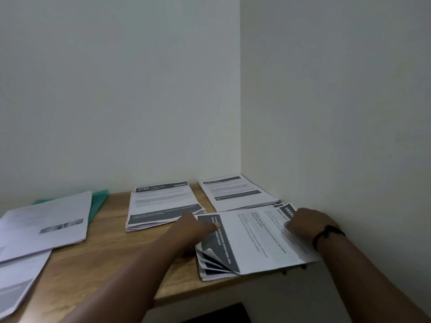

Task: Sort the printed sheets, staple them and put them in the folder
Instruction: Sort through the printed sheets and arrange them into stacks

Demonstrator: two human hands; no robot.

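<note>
Both my hands were on the near stack [251, 238], the fanned pile of printed sheets at the right end of the desk [121, 248]. My left hand [196, 226] sat at its left edge, thumb lying flat across the dark band of the top sheet, the other fingers tucked down by the edge where I couldn't really see them, so I can't say for sure if it was gripping or just pressing. My right hand [305, 223] was curled down on the far right corner of the same stack, fingertips bent onto the paper, over the header that read "DRES". Black band [326, 233] on that wrist. The stack's near left corner was splayed, a few sheets curling up.

Just beyond it were two tidier piles: the 2754 pile [163, 203] in the middle, and another pile [238, 193] shoved into the far right corner against the wall. Way off to the left lay loose sheets [44, 224], overlapping, with the green folder [98, 201] poking out from under their far edge.
</note>
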